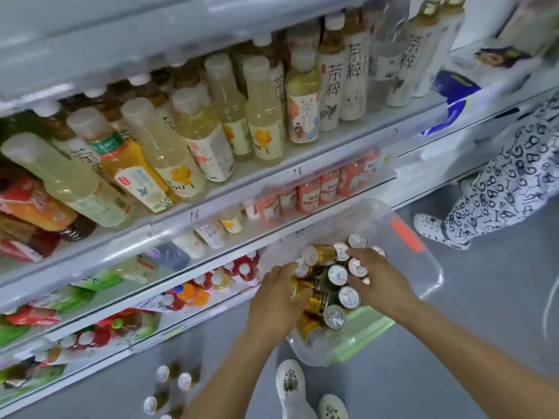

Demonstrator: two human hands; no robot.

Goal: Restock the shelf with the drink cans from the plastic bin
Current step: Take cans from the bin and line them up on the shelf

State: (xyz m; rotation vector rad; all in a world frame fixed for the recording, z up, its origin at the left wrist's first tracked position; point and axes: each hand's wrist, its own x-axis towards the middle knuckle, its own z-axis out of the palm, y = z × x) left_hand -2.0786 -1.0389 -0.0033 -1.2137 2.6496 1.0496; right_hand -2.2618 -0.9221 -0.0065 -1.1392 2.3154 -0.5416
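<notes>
A clear plastic bin (423, 267) stands on the floor in front of the shelf, holding several gold drink cans (335, 275) with silver tops. My left hand (279, 297) reaches into the bin's left side, its fingers curled round a gold can (298, 290) lying there. My right hand (378, 276) is over the bin's right side, fingers spread on the can tops and around one of them. The shelf (272, 173) rises at the left, its tiers full of bottles.
Several gold cans (174, 385) stand on the grey floor at the foot of the shelf. My white shoes (302, 391) are below the bin. A second person in patterned trousers (514, 189) and white clogs stands at the right. A green lid lies under the bin.
</notes>
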